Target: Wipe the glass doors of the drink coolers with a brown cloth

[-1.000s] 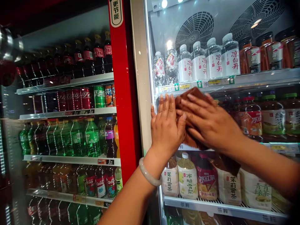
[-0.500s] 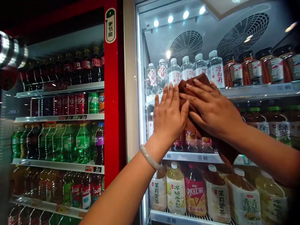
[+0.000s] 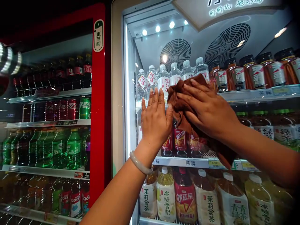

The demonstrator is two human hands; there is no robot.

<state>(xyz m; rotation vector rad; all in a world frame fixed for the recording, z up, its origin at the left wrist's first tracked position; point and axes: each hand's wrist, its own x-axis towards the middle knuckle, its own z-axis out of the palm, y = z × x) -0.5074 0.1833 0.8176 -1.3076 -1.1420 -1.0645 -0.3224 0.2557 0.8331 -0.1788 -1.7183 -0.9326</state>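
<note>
Head view: a brown cloth (image 3: 182, 122) is spread beneath the right hand (image 3: 207, 107), against the glass-fronted drinks cooler (image 3: 118, 93); right fingers are extended over it, not curled around it. Left hand (image 3: 154, 122) is laid flat just beside, fingers straight, slightly parted, nothing grasped. Pale bangle (image 3: 140, 165) noted at its wrist.

On my left wrist I wear a smooth, pale grey bangle (image 3: 140, 164), a rounded band with a soft sheen. My left hand (image 3: 154, 120) and right hand (image 3: 205, 109) are bare, as is my left forearm (image 3: 117, 190); shadow at the far right hides any sleeve edge.
</note>
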